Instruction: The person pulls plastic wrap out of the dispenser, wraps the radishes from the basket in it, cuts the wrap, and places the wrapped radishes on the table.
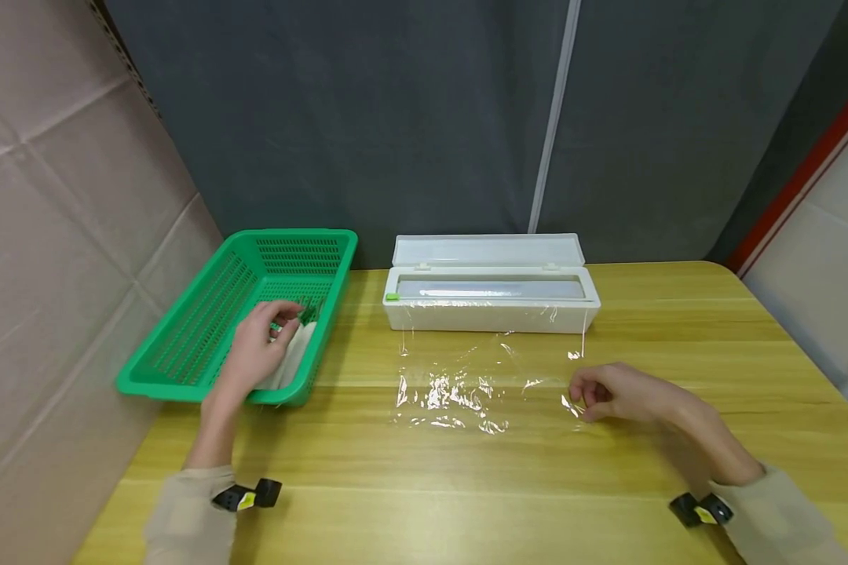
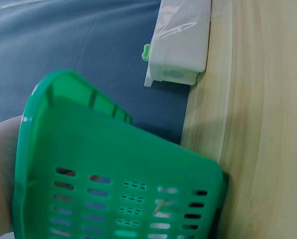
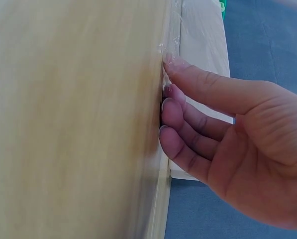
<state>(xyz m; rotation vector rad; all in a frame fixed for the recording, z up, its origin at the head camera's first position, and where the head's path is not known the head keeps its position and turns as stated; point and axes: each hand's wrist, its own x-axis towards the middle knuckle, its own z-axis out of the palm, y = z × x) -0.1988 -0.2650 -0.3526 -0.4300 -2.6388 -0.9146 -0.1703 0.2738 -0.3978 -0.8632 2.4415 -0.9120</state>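
Observation:
My left hand (image 1: pixel 257 345) is inside the green basket (image 1: pixel 130 388), with loosely curved fingers above a long white vegetable (image 1: pixel 298 353) with green leafy tops. A gap shows between its thumb and fingertips. In the left wrist view the basket wall hides the fingers. My right hand (image 1: pixel 622 392) pinches the near right corner of a sheet of cling film (image 1: pixel 452 392) between thumb and fingers. This clear film is drawn from a white dispenser box (image 1: pixel 491 318) over its front edge and lies above the wooden table. The right wrist view also shows the fingertips at the film's edge.
The dispenser's lid (image 1: pixel 487 249) stands raised at the back, and a small green slider (image 1: pixel 392 297) sits at the box's left end. A dark curtain (image 1: pixel 396 118) hangs behind the table. White panels flank both sides.

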